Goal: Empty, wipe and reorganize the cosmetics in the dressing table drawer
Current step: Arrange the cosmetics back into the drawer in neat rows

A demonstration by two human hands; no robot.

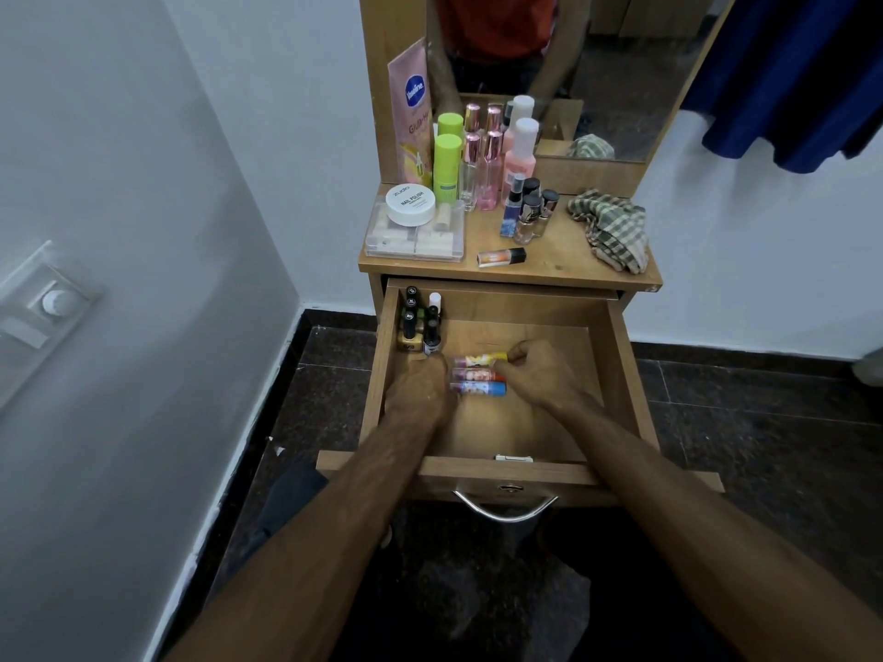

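L hand [416,385]: fingers curled at L ends of three lip balm tubes [479,374], grip unclear | R hand [537,370]: fingertips pinch top tube's R end | tubes lie in drawer [616,355] betw hands | labels: "Vaseline" sachet [412,107], "NAIL POLISH" jar [410,204]

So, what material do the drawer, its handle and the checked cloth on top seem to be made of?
Drawer: wood or wood-look laminate board, matte brown, with visible grain on the walls and floor.
Handle: metal, probably polished steel or chrome, curved and shiny with a bright reflection.
Checked cloth: soft woven fabric, likely cotton; it lies crumpled in folds.
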